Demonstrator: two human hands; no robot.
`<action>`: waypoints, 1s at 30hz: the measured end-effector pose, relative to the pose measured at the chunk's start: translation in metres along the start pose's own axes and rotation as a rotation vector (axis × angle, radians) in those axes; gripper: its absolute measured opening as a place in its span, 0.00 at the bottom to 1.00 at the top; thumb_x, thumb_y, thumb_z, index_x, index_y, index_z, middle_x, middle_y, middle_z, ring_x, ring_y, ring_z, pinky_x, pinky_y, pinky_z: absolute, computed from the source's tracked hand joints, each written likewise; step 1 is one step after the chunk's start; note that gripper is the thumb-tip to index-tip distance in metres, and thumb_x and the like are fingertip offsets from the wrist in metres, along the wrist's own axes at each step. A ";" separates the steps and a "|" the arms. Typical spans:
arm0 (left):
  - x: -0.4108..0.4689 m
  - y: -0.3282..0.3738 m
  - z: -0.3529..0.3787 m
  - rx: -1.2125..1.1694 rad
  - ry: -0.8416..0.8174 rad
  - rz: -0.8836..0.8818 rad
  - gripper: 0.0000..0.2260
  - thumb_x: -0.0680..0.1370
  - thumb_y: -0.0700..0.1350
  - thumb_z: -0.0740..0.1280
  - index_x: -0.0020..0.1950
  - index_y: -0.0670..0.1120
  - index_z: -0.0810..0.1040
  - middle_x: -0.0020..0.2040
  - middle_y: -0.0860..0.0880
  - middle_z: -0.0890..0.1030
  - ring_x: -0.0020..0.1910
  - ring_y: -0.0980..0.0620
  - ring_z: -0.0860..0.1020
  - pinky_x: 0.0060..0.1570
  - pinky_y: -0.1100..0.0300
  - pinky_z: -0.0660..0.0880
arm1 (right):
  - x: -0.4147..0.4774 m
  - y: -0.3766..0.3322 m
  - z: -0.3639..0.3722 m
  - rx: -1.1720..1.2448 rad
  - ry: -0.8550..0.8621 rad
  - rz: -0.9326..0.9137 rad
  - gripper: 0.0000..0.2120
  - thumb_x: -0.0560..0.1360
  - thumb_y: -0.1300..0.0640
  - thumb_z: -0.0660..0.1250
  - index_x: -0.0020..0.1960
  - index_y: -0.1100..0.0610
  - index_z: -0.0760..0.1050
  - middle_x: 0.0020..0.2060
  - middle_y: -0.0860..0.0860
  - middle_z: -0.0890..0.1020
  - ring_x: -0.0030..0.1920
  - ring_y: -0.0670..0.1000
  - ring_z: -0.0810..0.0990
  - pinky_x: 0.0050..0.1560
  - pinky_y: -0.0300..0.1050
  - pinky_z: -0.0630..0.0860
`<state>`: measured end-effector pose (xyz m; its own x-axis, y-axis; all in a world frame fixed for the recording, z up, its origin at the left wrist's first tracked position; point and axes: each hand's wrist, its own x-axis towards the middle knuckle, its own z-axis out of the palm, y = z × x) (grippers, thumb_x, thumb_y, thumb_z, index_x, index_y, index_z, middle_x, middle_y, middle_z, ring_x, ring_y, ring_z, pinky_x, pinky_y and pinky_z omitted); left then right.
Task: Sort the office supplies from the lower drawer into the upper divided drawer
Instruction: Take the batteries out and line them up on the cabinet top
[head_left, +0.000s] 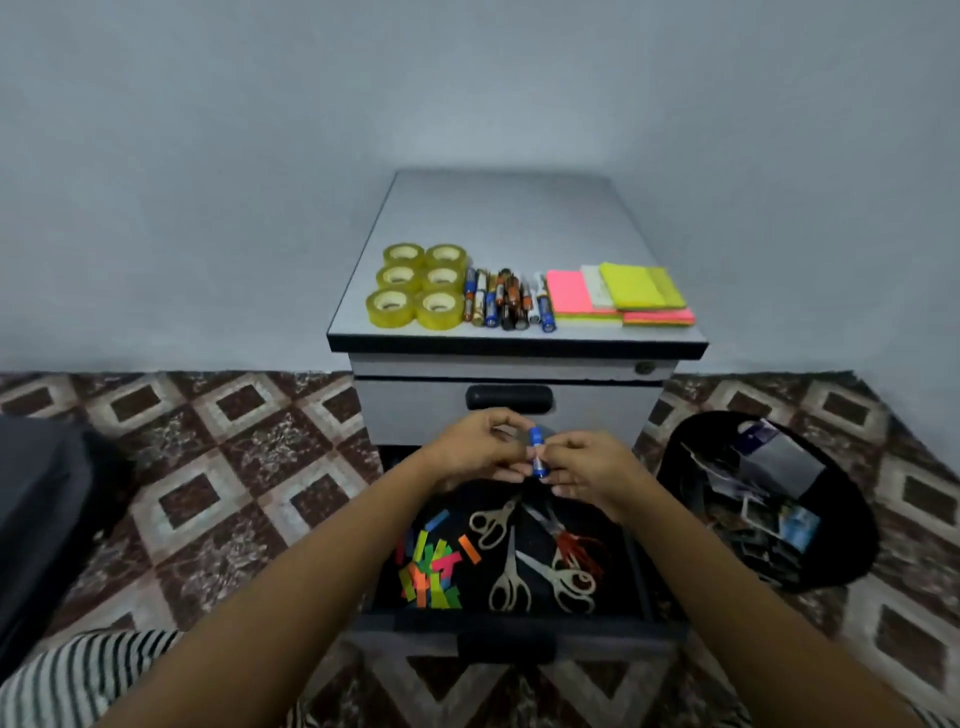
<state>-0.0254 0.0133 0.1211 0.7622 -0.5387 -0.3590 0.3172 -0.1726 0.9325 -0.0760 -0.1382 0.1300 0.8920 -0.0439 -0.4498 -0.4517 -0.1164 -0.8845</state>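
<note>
Right, both hands are up over the open lower drawer (519, 621), and they have a blue battery (536, 452) between them. The left hand (478, 447) and the right hand (587, 467) each pinch it with curled fingertips, holding it upright just in front of the closed upper drawer (405, 410).

Down in the lower drawer lie several pale-handled scissors (511, 577), a red-handled pair (576, 551) beside them, and a scatter of bright paper strips (431, 571) to the left.

Up on the cabinet's top surface (493, 208), six rolls of clear tape (418, 286) sit in two neat columns. Next to them is a row of batteries (509, 301), then pink and yellow sticky-note pads (618, 296) on the right.

A black bin (852, 551) holding scraps stands on the patterned floor (208, 467), right of the cabinet.
</note>
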 end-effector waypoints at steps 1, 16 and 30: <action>0.000 0.012 0.002 -0.001 0.018 0.051 0.09 0.76 0.33 0.66 0.52 0.44 0.75 0.38 0.45 0.81 0.32 0.55 0.81 0.40 0.62 0.80 | -0.002 -0.014 -0.004 -0.027 0.030 -0.023 0.05 0.77 0.61 0.65 0.50 0.61 0.77 0.34 0.53 0.80 0.31 0.46 0.77 0.30 0.34 0.74; 0.034 0.137 -0.014 0.322 0.431 0.279 0.07 0.76 0.38 0.68 0.52 0.39 0.80 0.40 0.41 0.79 0.37 0.48 0.77 0.41 0.57 0.79 | 0.060 -0.160 -0.015 -0.604 0.409 -0.288 0.12 0.71 0.56 0.72 0.34 0.60 0.73 0.22 0.53 0.75 0.19 0.46 0.73 0.19 0.33 0.68; 0.042 0.143 -0.038 0.937 0.583 0.470 0.11 0.76 0.38 0.63 0.56 0.40 0.80 0.54 0.43 0.81 0.53 0.47 0.78 0.50 0.59 0.73 | 0.087 -0.163 -0.010 -0.836 0.487 -0.366 0.11 0.72 0.59 0.69 0.35 0.61 0.69 0.36 0.56 0.74 0.39 0.55 0.71 0.25 0.39 0.58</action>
<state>0.0733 -0.0031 0.2373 0.9112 -0.2970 0.2856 -0.4100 -0.7225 0.5567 0.0751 -0.1330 0.2367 0.9658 -0.2422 0.0927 -0.1642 -0.8476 -0.5046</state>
